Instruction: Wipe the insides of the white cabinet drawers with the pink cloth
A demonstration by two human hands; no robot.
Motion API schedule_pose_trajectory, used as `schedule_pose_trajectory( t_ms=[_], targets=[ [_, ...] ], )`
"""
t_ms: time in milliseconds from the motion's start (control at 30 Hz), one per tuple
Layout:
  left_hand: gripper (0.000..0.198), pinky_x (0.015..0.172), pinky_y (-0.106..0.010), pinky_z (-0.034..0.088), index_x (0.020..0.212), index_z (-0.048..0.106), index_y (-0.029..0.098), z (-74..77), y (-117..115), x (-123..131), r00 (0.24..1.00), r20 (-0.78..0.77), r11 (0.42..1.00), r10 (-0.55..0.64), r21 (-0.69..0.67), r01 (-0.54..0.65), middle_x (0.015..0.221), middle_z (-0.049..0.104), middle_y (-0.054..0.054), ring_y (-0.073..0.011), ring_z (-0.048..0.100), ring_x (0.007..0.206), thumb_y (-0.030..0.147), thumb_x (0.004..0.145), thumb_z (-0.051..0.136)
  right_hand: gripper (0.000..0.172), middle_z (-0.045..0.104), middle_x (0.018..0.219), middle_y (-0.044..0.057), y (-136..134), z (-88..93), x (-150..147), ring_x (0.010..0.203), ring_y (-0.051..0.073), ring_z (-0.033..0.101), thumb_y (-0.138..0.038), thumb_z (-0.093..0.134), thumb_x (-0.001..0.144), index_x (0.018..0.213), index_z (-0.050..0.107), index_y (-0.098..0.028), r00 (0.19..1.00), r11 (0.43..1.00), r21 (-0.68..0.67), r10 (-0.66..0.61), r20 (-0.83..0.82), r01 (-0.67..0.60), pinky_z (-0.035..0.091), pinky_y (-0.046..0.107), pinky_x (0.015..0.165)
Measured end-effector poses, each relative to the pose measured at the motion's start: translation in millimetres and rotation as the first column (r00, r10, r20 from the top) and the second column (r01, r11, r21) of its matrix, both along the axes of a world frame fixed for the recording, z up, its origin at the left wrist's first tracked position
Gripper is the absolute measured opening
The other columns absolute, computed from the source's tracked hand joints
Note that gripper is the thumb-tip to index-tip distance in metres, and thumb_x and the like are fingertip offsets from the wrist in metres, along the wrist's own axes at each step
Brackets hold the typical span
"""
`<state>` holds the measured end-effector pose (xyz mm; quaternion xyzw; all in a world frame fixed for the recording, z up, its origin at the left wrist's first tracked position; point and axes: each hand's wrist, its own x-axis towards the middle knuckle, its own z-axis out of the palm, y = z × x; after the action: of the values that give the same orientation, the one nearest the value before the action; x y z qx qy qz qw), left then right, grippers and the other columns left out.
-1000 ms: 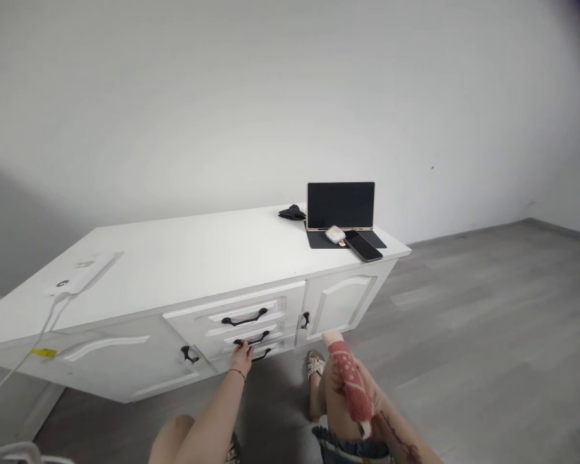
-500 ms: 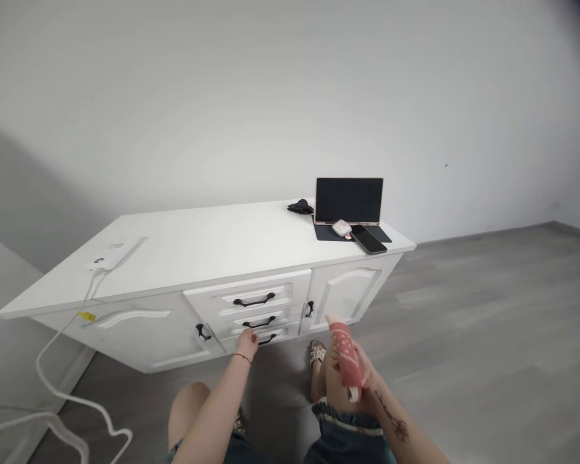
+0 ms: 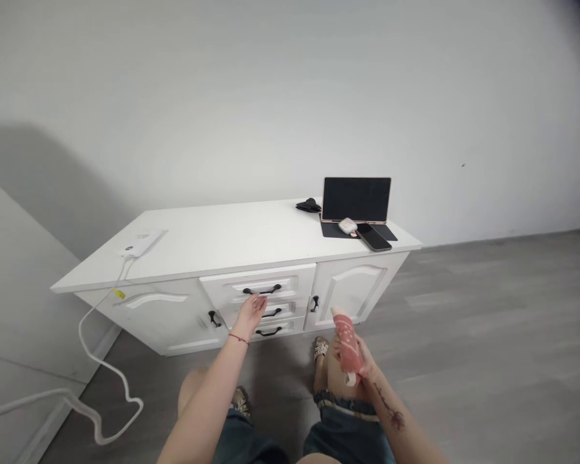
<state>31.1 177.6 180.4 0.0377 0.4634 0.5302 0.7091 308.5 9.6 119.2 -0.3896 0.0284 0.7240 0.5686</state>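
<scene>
My left hand [image 3: 251,312] reaches in front of the white cabinet's drawers, fingers apart and holding nothing. Its fingertips are just below the black handle of the top drawer [image 3: 261,290]; whether they touch it I cannot tell. The middle drawer's handle [image 3: 272,312] is partly hidden behind this hand, and the bottom drawer's handle [image 3: 269,332] shows lower down. All three drawers look closed. My right hand [image 3: 365,361] is wrapped round a rolled red cloth [image 3: 348,341] with a white pattern and a pale loop at its lower end, held above my right knee.
On the white cabinet top [image 3: 222,238] stand a tablet [image 3: 356,199] in a dark cover, a phone [image 3: 373,237], a small white case [image 3: 348,225] and a black folded item [image 3: 309,205]. A white power strip [image 3: 140,245] lies left, its cord [image 3: 107,364] hanging to the floor.
My left hand has risen from near the middle drawer's handle to just below the top one. The right hand still holds the red cloth. The view has shifted slightly.
</scene>
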Motion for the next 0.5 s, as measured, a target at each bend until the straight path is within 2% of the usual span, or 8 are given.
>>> schedule_pose_trajectory(
  t_ms=[133, 267, 367, 500],
  targets=[
    [0.021, 0.09, -0.034, 0.056, 0.077, 0.062, 0.018, 3.7, 6.9, 0.8, 1.0, -0.006, 0.999, 0.006, 0.044, -0.005, 0.078, 0.064, -0.004, -0.0142, 0.061, 0.075, 0.001, 0.088, 0.056, 0.028, 0.038, 0.055, -0.004, -0.7, 4.2, -4.0, 0.048, 0.01, 0.038, -0.031, 0.046, 0.091, 0.064, 0.043, -0.024, 0.995, 1.0, -0.009, 0.012, -0.099, -0.013, 0.038, 0.022, 0.047],
    [0.026, 0.098, -0.04, 0.054, 0.07, 0.057, 0.018, 5.2, -2.0, 0.6, 1.0, -0.01, 0.993, 0.006, 0.119, -0.005, 0.076, 0.066, -0.002, -0.0106, 0.058, 0.07, 0.005, 0.092, 0.056, 0.039, 0.036, 0.054, -0.004, -2.0, 4.7, -6.4, 0.047, 0.008, 0.037, -0.035, 0.032, 0.098, 0.061, 0.042, -0.024, 0.989, 1.0, 0.002, 0.001, -0.146, -0.001, 0.037, 0.023, 0.048],
    [0.027, 0.102, -0.045, 0.053, 0.068, 0.055, 0.018, 2.8, -12.4, -0.1, 1.0, -0.013, 0.986, 0.015, 0.165, -0.013, 0.074, 0.067, 0.0, -0.0088, 0.057, 0.067, 0.007, 0.093, 0.056, 0.039, 0.039, 0.056, -0.004, -2.4, 2.4, -5.9, 0.049, 0.009, 0.04, -0.036, 0.034, 0.098, 0.063, 0.044, -0.023, 0.987, 1.0, 0.01, 0.007, -0.161, -0.005, 0.039, 0.023, 0.05],
    [0.027, 0.103, -0.044, 0.052, 0.067, 0.054, 0.018, -4.1, -23.9, 0.9, 0.999, -0.015, 0.98, 0.047, 0.192, -0.043, 0.073, 0.067, 0.002, -0.0079, 0.061, 0.069, 0.007, 0.09, 0.062, 0.028, 0.037, 0.055, -0.006, 1.1, -1.4, -4.0, 0.047, 0.008, 0.037, -0.03, 0.05, 0.091, 0.064, 0.043, -0.023, 0.985, 1.0, 0.028, 0.015, -0.169, -0.01, 0.038, 0.02, 0.049]
  ],
)
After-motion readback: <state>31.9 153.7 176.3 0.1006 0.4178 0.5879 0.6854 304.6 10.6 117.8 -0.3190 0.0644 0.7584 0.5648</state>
